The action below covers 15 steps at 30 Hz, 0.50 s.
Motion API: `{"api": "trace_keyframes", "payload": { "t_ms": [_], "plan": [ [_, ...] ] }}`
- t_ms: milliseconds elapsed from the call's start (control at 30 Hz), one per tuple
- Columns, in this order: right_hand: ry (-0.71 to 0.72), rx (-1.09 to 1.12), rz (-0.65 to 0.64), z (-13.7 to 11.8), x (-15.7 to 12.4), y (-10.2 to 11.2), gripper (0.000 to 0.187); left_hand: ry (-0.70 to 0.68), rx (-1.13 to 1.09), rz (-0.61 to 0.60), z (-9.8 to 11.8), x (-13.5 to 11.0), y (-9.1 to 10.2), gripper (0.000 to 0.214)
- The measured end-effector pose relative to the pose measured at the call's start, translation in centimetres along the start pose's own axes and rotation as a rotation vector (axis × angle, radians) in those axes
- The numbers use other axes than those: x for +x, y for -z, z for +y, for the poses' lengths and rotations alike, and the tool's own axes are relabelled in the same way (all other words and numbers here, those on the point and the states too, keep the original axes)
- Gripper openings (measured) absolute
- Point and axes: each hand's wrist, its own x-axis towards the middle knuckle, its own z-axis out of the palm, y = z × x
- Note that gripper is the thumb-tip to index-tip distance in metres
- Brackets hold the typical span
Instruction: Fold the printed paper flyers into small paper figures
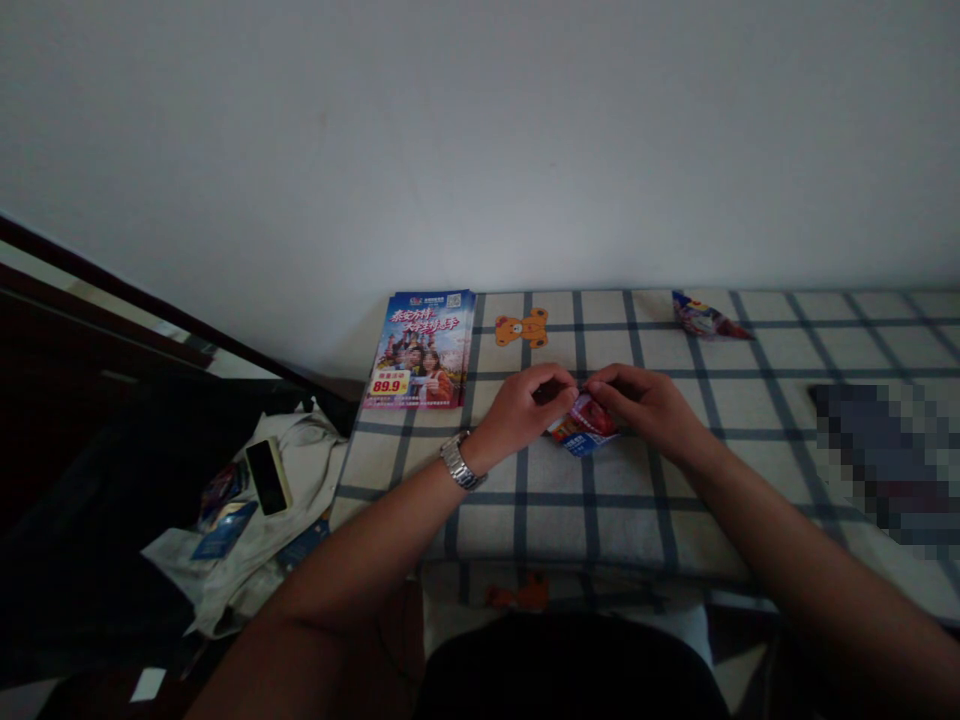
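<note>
The person's left grip (pixel 529 405) and right grip (pixel 637 400) meet over the middle of the counter (pixel 750 432), both pinching a folded leaflet (pixel 581 442) at its upper edge, fingertips touching or nearly so. Its blue lower corner points toward the front edge; from here I can't tell whether it rests on the checked cloth. A broad strip of that cloth runs between the leaflet and the front edge, giving the forearms room to move. Behind the left grip there is a teddy bear print (pixel 523 328), and the leaflet stack (pixel 418 350) sits at the back left corner, close along the left edge. A second folded piece (pixel 705 320) lies near the back edge, by the wall (pixel 570 170), well apart from the right grip. Toward the right end lies a dark thing (pixel 889 455), too blurred to name. Below the left edge, a phone (pixel 268 477) rests on pale fabric (pixel 306 450).
</note>
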Motion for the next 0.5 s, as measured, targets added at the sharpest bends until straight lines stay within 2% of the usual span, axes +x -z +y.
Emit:
{"api": "trace_keyframes", "payload": {
  "t_ms": [167,500],
  "plan": [
    [0.019,0.041,-0.016,0.30,0.02,0.07,0.025,0.010,-0.031,-0.043,0.08,-0.03,0.14,0.028],
    [0.020,0.082,-0.004,-0.19,0.06,0.03,0.024,0.034,-0.120,-0.038,-0.20,0.05,-0.08,0.034]
  ]
}}
